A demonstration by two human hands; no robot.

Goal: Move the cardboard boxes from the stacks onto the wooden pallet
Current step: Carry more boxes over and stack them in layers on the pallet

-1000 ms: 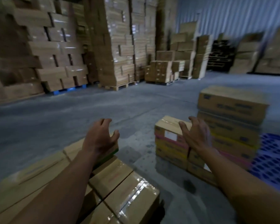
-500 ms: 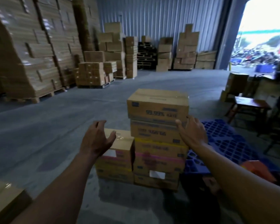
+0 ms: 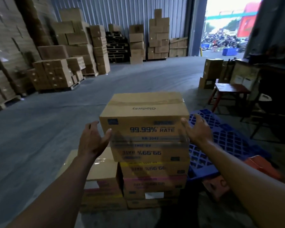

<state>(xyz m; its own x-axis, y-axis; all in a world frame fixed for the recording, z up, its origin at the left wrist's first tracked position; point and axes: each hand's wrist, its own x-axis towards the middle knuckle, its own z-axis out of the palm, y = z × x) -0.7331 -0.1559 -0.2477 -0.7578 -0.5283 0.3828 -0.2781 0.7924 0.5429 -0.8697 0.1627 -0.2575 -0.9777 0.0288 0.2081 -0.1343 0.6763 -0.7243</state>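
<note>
Left grip [image 3: 91,140] and right grip [image 3: 196,130], both wide and empty, should clamp the top box [image 3: 143,112] between them, low and evenly.

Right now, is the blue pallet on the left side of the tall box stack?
No, the blue pallet lies to the right of the tall box stack, beside the right hand.
</note>
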